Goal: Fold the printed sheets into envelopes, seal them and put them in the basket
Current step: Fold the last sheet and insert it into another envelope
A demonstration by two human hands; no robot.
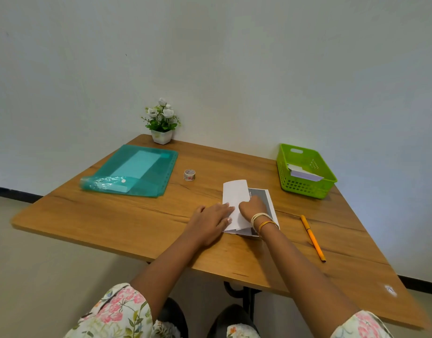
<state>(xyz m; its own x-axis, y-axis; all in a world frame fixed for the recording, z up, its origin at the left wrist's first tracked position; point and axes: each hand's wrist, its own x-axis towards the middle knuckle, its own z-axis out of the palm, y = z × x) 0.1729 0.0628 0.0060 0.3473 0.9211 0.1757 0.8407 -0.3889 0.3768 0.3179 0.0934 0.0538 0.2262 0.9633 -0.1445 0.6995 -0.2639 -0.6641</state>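
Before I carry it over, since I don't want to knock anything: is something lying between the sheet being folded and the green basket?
Nothing visible: bare table separates the sheet from the green basket. The pencil lies nearer, off that path.

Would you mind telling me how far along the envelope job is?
Done: folded paper already lies in the basket. In hand: the left hand and right hand press a fold into a printed sheet, one flap over. Left: finishing the folds, sealing with the tape, and binning it; the folder seems to hold more paper.
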